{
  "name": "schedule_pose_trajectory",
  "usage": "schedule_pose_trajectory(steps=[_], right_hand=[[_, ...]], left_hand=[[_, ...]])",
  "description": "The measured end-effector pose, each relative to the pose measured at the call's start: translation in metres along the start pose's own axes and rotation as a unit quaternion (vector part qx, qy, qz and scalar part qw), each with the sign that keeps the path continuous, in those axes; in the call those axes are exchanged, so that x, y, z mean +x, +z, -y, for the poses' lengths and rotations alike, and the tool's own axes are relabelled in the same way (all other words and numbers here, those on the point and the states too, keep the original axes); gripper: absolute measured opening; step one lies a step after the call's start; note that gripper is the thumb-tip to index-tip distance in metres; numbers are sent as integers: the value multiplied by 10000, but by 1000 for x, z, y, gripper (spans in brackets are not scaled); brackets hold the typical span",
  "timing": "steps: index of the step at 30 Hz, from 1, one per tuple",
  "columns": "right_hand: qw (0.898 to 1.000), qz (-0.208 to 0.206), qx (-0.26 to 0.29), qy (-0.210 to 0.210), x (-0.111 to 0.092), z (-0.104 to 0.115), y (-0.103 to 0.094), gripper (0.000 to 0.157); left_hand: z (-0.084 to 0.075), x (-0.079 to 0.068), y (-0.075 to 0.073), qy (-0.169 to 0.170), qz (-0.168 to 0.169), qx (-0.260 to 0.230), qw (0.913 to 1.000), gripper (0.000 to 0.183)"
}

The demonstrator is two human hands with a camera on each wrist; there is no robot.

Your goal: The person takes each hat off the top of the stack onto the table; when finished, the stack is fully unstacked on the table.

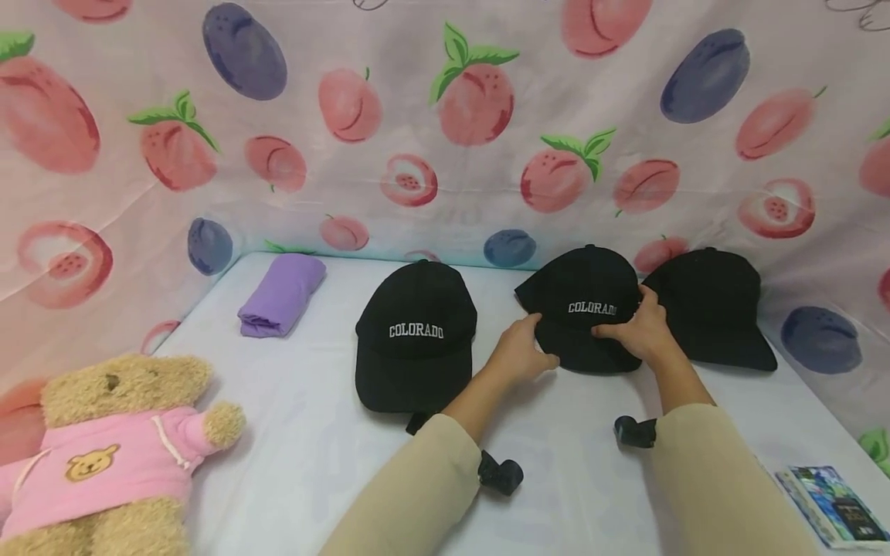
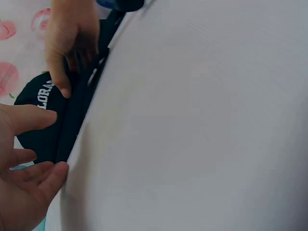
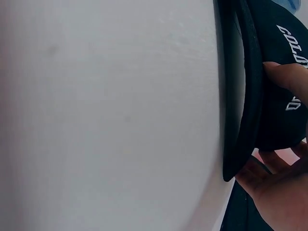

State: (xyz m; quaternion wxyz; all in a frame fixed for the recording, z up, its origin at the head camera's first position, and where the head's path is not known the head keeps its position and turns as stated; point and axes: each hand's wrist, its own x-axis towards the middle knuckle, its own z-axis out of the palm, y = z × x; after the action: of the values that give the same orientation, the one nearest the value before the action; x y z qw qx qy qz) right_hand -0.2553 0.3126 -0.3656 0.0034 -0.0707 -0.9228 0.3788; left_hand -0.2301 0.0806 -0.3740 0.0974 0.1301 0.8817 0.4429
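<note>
Three black caps stand on the white surface. My right hand (image 1: 643, 328) grips the middle cap (image 1: 584, 340), marked COLORADO, by its right side. In the right wrist view, the right thumb (image 3: 284, 77) presses on the crown by the lettering and the fingers reach behind its side. At that cap's left side is my left hand (image 1: 518, 351), its fingers loosely spread; fingertips (image 2: 60, 171) meet the cap's edge in the left wrist view. Another COLORADO cap (image 1: 417, 340) stands to the left. A third cap (image 1: 709, 309) sits close on the right, no lettering visible.
A folded purple cloth (image 1: 281, 297) lies at the back left. A teddy bear (image 1: 125, 448) in a pink top lies at the front left. Booklets (image 1: 830, 506) lie at the front right. A fruit-print curtain (image 1: 431, 154) hangs behind the white surface (image 1: 306, 463).
</note>
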Motion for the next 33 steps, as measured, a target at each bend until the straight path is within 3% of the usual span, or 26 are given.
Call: schedule_pose_trajectory(steps=[8, 21, 33], right_hand=[[10000, 70, 29, 22, 2, -1, -1, 120], [9999, 74, 81, 83, 13, -5, -6, 120], [9993, 188, -11, 329, 16, -9, -10, 120]], left_hand=[[8, -16, -4, 323, 39, -72, 9994, 72], [8, -42, -13, 469, 354, 40, 9983, 68], [1, -65, -19, 267, 786, -407, 9957, 68]])
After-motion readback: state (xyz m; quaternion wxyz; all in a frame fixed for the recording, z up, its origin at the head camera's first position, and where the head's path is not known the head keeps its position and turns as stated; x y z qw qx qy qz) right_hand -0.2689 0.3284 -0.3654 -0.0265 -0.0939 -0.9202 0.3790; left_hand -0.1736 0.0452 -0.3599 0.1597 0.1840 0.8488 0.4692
